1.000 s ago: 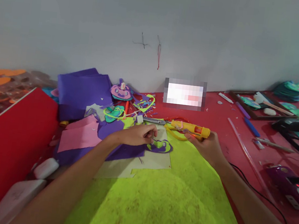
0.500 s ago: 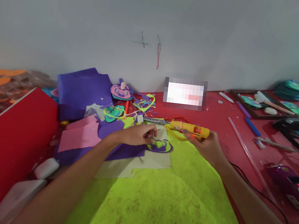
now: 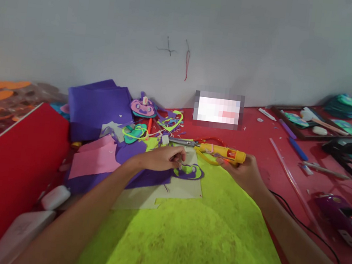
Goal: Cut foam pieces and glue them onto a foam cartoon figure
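My right hand [image 3: 243, 169] is wrapped round a yellow hot glue gun [image 3: 221, 151], which points left over the lime-green sheet. A small orange-red glow shows by my fingers. My left hand [image 3: 168, 158] has its fingers pinched together at the left end of a small purple and lime-green foam face cutout [image 3: 189, 171]. Whatever sits between the fingertips is too small to make out. The cutout lies flat on a pale sheet [image 3: 185, 190]. Scissors [image 3: 184, 142] with a grey blade lie just behind, partly covered by the glue gun.
Lime-green felt [image 3: 176, 242] covers the front of the red table. To the left are purple sheets [image 3: 98, 110], pink foam [image 3: 94, 161] and a red board [image 3: 8, 180]. A black cord [image 3: 307, 229] runs near a purple power socket [image 3: 340, 218]. A dark frame [image 3: 309, 136] holds cutouts.
My left fingertips have shifted slightly at the cutout's left end. My right hand and the glue gun have hardly moved.
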The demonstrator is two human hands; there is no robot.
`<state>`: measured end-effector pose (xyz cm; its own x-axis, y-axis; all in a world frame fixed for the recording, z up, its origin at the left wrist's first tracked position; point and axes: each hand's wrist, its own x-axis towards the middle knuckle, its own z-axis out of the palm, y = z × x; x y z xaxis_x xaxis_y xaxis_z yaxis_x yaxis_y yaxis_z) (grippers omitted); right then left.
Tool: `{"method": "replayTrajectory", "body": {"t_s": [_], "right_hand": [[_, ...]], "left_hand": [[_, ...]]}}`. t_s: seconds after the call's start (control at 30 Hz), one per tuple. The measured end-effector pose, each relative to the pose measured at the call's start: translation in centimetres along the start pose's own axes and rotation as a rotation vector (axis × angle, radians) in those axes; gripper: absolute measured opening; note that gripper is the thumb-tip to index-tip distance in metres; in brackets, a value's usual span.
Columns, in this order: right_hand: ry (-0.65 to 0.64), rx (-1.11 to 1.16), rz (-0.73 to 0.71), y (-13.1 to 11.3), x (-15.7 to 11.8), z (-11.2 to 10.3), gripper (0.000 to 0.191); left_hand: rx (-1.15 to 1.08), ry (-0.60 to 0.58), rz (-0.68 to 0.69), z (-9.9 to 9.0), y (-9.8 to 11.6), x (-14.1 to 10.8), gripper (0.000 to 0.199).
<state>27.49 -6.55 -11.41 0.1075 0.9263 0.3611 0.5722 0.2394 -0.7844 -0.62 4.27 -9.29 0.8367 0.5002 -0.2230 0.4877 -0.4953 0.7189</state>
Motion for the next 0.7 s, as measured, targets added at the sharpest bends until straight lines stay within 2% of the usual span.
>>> {"method": "replayTrajectory", "body": {"t_s": [0.7], "right_hand": [[-0.024,0.021,0.000,-1.00,0.04,0.10,0.034]], "left_hand": [[0.010,0.034,-0.006,0.29,-0.22,0.12,0.020]]}}
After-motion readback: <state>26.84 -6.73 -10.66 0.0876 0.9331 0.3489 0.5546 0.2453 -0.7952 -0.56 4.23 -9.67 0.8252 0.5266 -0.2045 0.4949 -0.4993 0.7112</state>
